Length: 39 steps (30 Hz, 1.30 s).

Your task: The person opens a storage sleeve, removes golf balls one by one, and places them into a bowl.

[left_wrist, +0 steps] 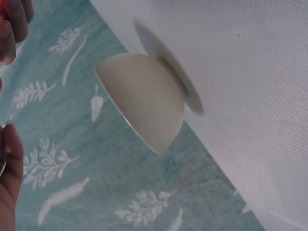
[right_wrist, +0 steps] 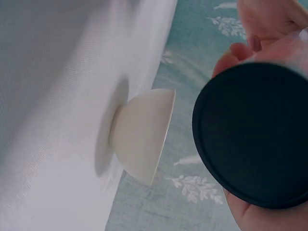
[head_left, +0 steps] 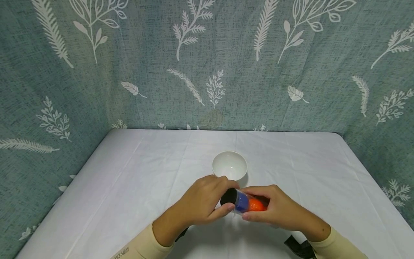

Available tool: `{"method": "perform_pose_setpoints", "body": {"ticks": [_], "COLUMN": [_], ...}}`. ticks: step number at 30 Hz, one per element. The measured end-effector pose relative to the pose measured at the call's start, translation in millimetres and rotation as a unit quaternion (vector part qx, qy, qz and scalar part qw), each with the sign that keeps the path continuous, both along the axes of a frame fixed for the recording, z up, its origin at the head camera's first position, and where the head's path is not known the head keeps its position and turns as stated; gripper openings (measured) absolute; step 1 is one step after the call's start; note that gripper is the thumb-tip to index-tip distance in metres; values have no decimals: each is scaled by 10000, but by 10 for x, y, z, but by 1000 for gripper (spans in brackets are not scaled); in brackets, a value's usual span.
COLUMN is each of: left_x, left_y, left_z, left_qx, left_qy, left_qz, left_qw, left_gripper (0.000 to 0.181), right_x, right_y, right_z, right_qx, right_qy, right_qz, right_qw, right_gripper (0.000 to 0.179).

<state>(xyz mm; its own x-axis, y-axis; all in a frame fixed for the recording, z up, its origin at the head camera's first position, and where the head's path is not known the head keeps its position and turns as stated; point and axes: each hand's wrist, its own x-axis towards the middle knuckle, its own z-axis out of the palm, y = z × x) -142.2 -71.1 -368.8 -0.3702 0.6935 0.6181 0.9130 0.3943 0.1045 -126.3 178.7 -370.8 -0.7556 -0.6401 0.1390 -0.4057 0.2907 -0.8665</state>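
Observation:
Both hands hold a clear cylindrical container (head_left: 241, 201) with a black cap (head_left: 229, 197), tilted in front of the white bowl. Through its wall show something blue and a rounded orange thing (head_left: 256, 205). My left hand (head_left: 205, 201) grips the capped end, thumb below and fingers over the top. Around the other end, my right hand (head_left: 281, 208) has its thumb and fingers on the sides. In the right wrist view a black round end (right_wrist: 255, 134) of the container fills the right side. Only some fingers (left_wrist: 12, 154) appear at the left wrist view's edge.
A white bowl (head_left: 229, 165) stands upright on the white-covered table (head_left: 155, 172), just beyond the hands. Teal cloth walls (head_left: 145, 90) with white leaf prints rise at the back and both sides. Black straps (head_left: 300, 247) show near the wrists.

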Motion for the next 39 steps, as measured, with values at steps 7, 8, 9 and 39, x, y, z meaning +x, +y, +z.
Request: {"method": "perform_pose_setpoints", "body": {"ticks": [7,8,9,39], "left_x": [4,5,6,63], "left_y": [5,7,9,41], "left_z": [-13,-15,-17,-8], "left_qx": [184,186,182,152], "left_qy": [194,212,214,-634], "left_qz": [-184,-191,-191,478], "left_qw": [9995,9994,9994,9967], "left_gripper": [46,46,46,53], "right_x": [36,42,46,96], "right_y": [-14,-15,-17,-81], "right_z": [10,12,15,40], "right_qx": [-25,-18,-16,108], "right_qy": [-59,-83,-94,424], "right_qz": [125,114,107,-200], "right_qw": [9999,9999,9999,9988], "right_gripper": [42,43,43,47]}}
